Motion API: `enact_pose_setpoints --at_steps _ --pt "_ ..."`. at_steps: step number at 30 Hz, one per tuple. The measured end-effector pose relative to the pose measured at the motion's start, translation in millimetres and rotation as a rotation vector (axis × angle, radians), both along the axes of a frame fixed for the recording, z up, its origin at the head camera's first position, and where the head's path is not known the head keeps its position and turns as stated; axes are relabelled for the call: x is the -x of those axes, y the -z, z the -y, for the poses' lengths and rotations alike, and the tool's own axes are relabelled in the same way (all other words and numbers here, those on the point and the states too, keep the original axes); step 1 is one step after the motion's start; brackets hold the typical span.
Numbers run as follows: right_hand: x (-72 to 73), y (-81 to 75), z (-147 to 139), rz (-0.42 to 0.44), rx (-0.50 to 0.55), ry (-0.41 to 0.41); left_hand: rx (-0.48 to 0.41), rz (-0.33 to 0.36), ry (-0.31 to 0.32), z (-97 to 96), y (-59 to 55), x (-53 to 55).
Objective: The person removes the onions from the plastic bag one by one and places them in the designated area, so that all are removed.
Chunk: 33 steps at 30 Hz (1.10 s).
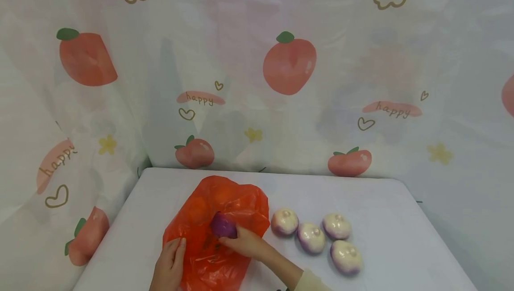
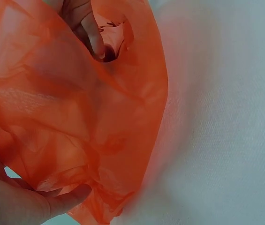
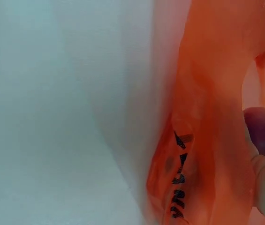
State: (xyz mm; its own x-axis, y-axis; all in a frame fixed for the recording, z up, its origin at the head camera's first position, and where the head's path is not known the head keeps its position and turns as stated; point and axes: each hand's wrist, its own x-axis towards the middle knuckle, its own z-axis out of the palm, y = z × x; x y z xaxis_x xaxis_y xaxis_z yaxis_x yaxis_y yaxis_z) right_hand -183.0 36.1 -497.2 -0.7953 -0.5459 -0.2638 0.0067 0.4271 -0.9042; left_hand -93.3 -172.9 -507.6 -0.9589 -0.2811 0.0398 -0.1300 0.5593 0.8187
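A red-orange plastic bag [image 1: 209, 259] lies on the table, black print showing on its side in the right wrist view. My left hand [image 1: 167, 264] holds the bag's left edge; in the left wrist view its thumb [image 2: 71, 199] lies over the plastic with the other fingers partly hidden behind. At the bag's opening, my right hand [image 1: 245, 241] grips a purple turnip [image 1: 223, 226], fingers and thumb round it. The right wrist view shows this turnip [image 3: 263, 131] within the opening, partly covered by the hand. Rounded orange shapes [image 1: 197, 209] show through the bag's far part.
Several purple-and-white turnips rest to the right of the bag: one [image 1: 285, 222] close beside it, another [image 1: 311, 238] further right, and one [image 1: 347, 257] nearest the front. The white table [image 1: 385, 219] ends at a patterned cloth backdrop [image 1: 241, 59] behind and at the sides.
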Motion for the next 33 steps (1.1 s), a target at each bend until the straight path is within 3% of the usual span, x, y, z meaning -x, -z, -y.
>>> enact_pose_setpoints --at_steps 7,13,17,22,28,33 --pt "-4.0 -1.5 -3 0.060 0.074 0.002 -0.002 0.009 -0.001 0.7 -1.6 0.2" --pt "-6.2 -2.8 -3 0.256 0.253 -0.008 0.002 -0.007 -0.012 3.2 0.5 0.7" --pt "-8.2 -3.5 -3 0.318 0.306 0.028 -0.009 -0.006 -0.006 3.3 0.7 0.3" --pt "-12.4 -4.0 -4 0.295 0.279 0.040 -0.014 0.002 -0.013 3.2 1.9 -0.1" --pt "-17.8 -3.9 -13 0.113 0.107 0.032 -0.022 0.028 -0.020 3.9 4.1 1.0" --pt "-20.8 -3.8 -21 0.014 0.050 0.039 -0.019 0.042 -0.025 3.5 4.0 0.8"
